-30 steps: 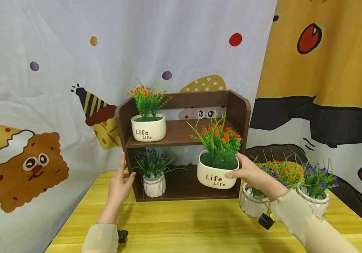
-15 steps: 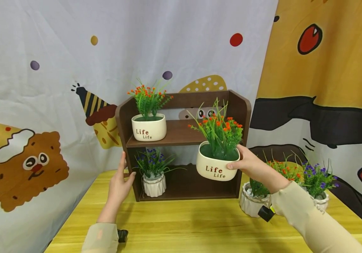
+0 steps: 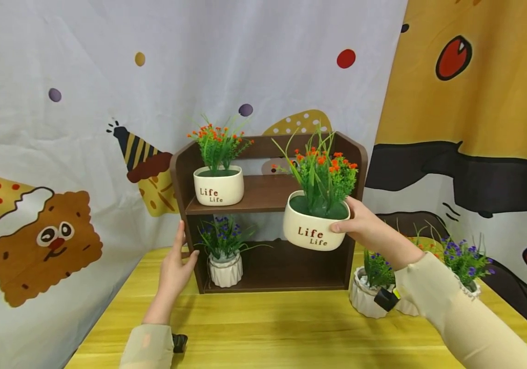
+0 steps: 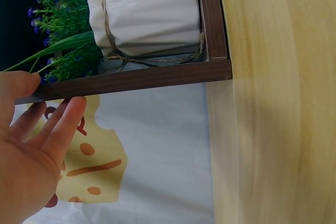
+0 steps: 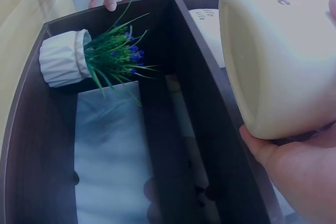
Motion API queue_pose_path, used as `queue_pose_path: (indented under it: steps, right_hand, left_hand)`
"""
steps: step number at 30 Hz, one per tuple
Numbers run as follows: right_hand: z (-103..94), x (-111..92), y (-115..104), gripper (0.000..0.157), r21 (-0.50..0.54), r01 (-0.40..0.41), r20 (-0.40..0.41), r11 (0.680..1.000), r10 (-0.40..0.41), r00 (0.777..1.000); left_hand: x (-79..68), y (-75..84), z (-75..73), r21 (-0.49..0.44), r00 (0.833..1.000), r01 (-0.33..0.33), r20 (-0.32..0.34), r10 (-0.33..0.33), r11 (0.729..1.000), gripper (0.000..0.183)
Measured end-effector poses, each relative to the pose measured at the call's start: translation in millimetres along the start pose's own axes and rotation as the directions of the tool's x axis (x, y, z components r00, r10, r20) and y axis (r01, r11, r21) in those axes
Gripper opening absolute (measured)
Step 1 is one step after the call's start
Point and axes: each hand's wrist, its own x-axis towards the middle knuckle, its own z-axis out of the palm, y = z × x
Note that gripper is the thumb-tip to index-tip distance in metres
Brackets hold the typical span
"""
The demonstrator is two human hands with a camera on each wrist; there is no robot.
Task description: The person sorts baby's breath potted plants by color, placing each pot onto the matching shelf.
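My right hand grips a cream oval flowerpot by its right side, thumb in front. It holds orange flowers and is lettered "Life". The pot hangs in front of the brown two-tier shelf, at about the height of the middle board; the right wrist view shows its underside. With fairly straight fingers, my left hand touches the shelf's left side panel. A matching cream pot stands at the left of the upper tier. Below it sits a white ribbed pot with purple flowers.
On the wooden table, right of the shelf, stand several more potted flowers, among them a white ribbed pot and purple flowers; my right forearm partly covers them. A cartoon-printed curtain hangs behind.
My right hand has raised the cream flowerpot from in front of the lower tier to about the middle board. The left hand stays at the shelf's side.
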Motion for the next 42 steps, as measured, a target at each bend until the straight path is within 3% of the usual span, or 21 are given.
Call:
queue_pose_path:
  steps: [11, 19, 22, 30, 42]
  right_hand:
    - [-6.1, 16.9, -24.9, 0.031, 0.035, 0.026, -0.022, 0.999, -0.025, 0.999]
    - [-7.5, 28.8, -37.5, 0.032, 0.031, 0.056, -0.016, 0.998, -0.055, 0.998]
    - [-6.6, 34.1, -42.9, 0.04, 0.044, 0.039, -0.032, 0.998, -0.038, 0.999]
    - [-6.2, 46.7, -53.8, 0.096, 0.048, -0.037, -0.063, 0.998, 0.04, 0.997]
    - [-7.3, 63.8, -69.4, 0.101, 0.037, -0.081, -0.131, 0.996, 0.085, 0.988]
  left_hand:
    - [1.2, -2.1, 1.6, -0.013, 1.0, -0.011, -0.004, 0.011, 1.0, 0.092]
    - [-0.1, -2.1, 1.9, -0.011, 1.0, 0.002, -0.007, -0.002, 1.0, 0.093]
    - [-0.1, -2.0, 1.6, -0.01, 1.0, 0.007, -0.005, -0.007, 1.0, 0.092]
    - [-0.2, -0.6, 1.8, -0.009, 1.0, -0.003, -0.005, 0.003, 1.0, 0.093]
    - [0.2, 0.2, 1.0, -0.009, 1.0, 0.004, 0.005, -0.004, 1.0, 0.093]
